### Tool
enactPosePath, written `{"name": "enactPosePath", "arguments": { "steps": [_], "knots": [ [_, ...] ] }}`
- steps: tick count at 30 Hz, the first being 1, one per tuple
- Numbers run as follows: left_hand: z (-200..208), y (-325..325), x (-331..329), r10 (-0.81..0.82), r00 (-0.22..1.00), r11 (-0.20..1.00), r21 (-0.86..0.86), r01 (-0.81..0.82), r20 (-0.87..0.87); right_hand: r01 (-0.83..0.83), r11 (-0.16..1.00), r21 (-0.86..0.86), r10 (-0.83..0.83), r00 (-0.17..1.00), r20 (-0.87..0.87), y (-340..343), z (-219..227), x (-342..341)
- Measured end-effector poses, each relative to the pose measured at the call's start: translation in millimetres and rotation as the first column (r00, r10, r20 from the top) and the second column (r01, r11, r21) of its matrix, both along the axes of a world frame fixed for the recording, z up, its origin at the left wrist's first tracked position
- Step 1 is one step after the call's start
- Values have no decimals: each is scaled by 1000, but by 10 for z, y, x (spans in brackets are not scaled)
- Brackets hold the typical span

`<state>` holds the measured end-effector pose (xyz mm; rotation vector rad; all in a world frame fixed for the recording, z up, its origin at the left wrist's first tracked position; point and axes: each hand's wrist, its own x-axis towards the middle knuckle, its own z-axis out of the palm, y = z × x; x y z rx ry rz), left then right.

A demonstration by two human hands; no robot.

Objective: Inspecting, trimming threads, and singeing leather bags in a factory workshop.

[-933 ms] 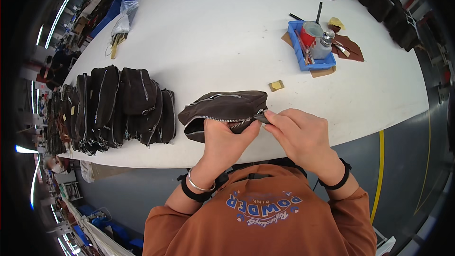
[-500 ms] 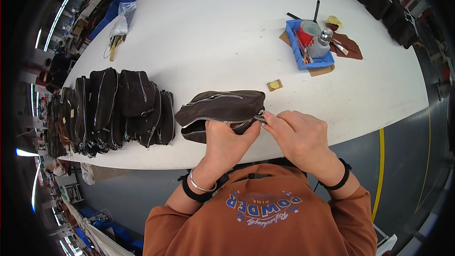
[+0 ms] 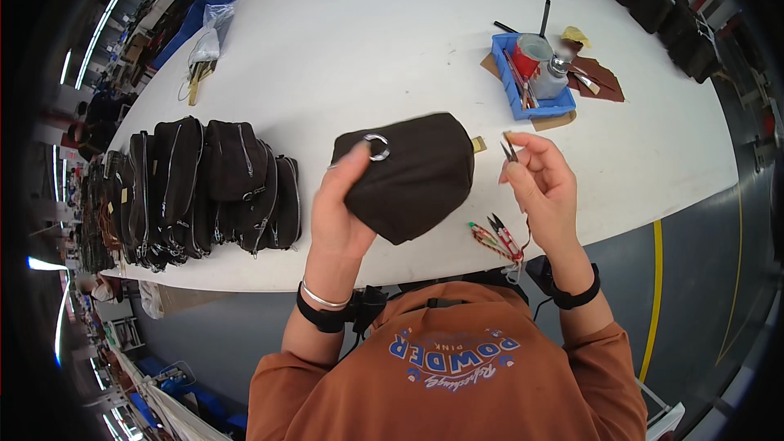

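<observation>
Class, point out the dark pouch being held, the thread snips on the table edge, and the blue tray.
dark pouch [image 3: 416, 184]: head view, fabric side.
thread snips [image 3: 496, 237]: head view, handles.
blue tray [image 3: 513, 82]: head view, left wall.

1 dark pouch [image 3: 412, 175] in hand, approx 6 more stacked [image 3: 208, 188] at left, 1 blue tray [image 3: 531, 86], 1 pr snips [image 3: 500, 238].

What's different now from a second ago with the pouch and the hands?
The left hand has lifted the dark brown fabric pouch and turned it end-on, its metal ring facing up. The right hand let go of the pouch and drew away right, pinching a small dark piece. The row of dark pouches and blue tray stayed put.
</observation>
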<state>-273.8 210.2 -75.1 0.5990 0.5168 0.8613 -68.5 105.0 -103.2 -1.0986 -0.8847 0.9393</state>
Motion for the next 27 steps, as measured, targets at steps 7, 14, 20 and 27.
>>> {"name": "enactPosePath", "arguments": {
  "steps": [7, 14, 20, 27],
  "knots": [
    [-1113, 158, 22, -21, 993, 976, -219, -5, -119, 91, 938, -334, -60, 993, 103, 155, -950, 16],
    [-1542, -212, 89, -337, 813, 935, -72, 346, -475, 262, 857, -443, -274, 961, 39, 150, -1266, -38],
    [-935, 12, 168, -281, 910, 960, -80, 270, -306, 248, 880, -405, -243, 968, 65, 211, -1396, 203],
    [-591, 144, 95, -248, 968, 964, -115, 242, -47, 319, 822, -473, -221, 942, 252, 360, -1238, 473]
  ]
}}
